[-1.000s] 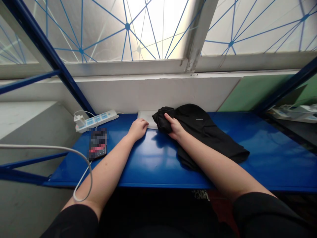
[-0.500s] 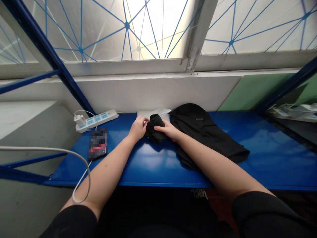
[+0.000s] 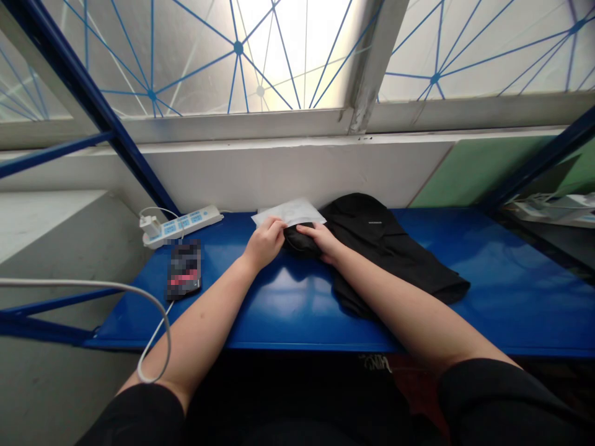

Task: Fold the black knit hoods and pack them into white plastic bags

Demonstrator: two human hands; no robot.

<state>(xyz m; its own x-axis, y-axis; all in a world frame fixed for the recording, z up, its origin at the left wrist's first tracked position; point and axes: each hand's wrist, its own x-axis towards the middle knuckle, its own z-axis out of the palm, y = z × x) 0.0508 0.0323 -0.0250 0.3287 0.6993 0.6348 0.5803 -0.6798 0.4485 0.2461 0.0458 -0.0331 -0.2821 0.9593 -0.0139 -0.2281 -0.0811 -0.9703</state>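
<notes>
Near the back of the blue table, my right hand [image 3: 324, 240] grips a small bundled black cloth item [image 3: 301, 241], its thumb on top. My left hand [image 3: 267, 243] is closed at the left end of that item, fingertips on the edge of a white translucent bag [image 3: 290, 212]. The bag is raised behind and above the black item and partly covers its top. To the right lies a larger black garment [image 3: 390, 248] with a small light label, spread on the table and partly hidden under my right forearm.
A white power strip [image 3: 190, 224] with a plug lies at the back left of the blue table [image 3: 288, 316]. Before it is a phone [image 3: 185, 269] with a cable. A looping white cable crosses my left forearm. Blue frame bars [image 3: 97, 111] flank the table below the windows.
The white bag has been lifted and now overlaps the top of the black item. Both hands have shifted slightly right, and the left hand now touches the bag's edge.
</notes>
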